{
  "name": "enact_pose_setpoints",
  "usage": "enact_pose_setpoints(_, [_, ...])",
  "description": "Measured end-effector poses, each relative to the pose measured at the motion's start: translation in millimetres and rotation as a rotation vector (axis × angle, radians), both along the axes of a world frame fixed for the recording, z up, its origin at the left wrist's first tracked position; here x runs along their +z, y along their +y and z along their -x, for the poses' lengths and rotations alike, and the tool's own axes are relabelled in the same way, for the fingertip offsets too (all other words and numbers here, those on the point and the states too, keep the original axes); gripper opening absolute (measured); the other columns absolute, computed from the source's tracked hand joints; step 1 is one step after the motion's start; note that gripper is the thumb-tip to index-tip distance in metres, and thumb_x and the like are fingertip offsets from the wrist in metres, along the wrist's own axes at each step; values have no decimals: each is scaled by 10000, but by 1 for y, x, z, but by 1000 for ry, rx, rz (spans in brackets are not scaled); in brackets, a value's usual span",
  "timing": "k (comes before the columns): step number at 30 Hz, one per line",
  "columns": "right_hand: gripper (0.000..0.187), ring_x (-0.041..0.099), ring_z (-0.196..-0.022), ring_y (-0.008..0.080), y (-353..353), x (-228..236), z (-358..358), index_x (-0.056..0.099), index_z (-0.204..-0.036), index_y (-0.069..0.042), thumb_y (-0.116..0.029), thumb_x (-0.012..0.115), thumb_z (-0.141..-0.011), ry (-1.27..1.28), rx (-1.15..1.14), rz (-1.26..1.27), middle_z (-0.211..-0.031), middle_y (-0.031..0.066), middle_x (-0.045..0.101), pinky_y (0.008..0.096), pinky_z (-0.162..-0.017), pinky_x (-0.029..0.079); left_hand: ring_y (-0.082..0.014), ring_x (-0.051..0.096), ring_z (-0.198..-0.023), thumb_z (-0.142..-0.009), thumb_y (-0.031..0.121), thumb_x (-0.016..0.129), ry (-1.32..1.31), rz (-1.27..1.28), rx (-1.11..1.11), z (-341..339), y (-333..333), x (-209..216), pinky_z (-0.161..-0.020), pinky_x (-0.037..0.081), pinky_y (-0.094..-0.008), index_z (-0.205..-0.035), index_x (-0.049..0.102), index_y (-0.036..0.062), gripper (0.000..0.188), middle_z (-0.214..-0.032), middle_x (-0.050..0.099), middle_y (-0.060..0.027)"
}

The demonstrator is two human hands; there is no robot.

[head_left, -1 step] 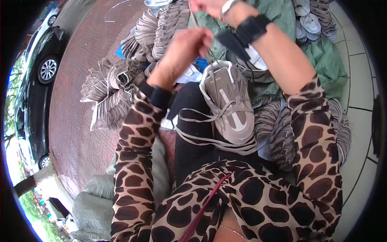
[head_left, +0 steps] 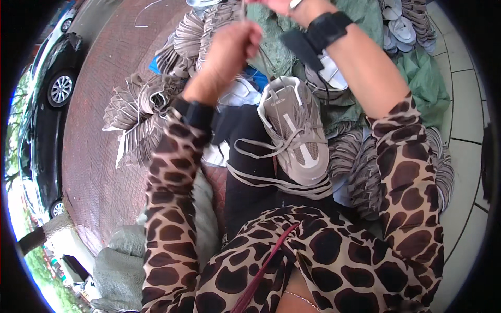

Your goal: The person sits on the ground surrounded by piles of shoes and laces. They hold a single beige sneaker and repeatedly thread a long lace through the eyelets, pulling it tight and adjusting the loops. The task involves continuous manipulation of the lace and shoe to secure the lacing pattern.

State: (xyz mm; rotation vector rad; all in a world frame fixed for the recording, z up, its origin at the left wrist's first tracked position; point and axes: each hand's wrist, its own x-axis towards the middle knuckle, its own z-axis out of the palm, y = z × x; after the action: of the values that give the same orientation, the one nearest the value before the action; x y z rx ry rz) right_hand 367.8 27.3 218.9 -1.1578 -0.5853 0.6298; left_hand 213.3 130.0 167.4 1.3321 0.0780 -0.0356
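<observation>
Grey-brown shoe (head_left: 302,140) lies below, right of left hand (head_left: 233,44)

Head view: is looking down from above the lap (head_left: 249,163)
Far edge: is cropping the right hand (head_left: 276,5)

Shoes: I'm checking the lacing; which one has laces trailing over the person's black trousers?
The central grey-beige shoe: its laces loop across the trousers, and it lies singly, unlike the bundled stacks around it.
</observation>
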Motion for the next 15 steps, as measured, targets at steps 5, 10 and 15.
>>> enact_pose_setpoints(5, [379,637,-731,117,-53,-23,51,557,-1168,14,-326,483,-1019,275,216,228,-1089,106,635,229,-600,560,-138,572,-641,-1014,247,464,-125,24,97,-66,69,25,-577,465,-269,-979,591,30,254,-791,620,-34])
enact_pose_setpoints(10, [331,539,-584,46,-94,-58,87,621,-1012,-7,-310,488,-1023,193,550,480,-754,2,591,186,-480,446,-139,527,-593,-960,260,559,-372,-659,311,-27,20,27,-532,428,-287,-977,618,11,256,-739,591,-44])
enact_pose_setpoints(15, [337,495,-522,56,-103,-62,91,620,-968,-14,-317,484,-1023,242,318,456,-689,-29,535,203,-489,432,-268,618,-995,-815,141,583,-944,-1290,-347,152,-116,-29,-772,528,-398,-1012,591,28,227,-961,595,-101])
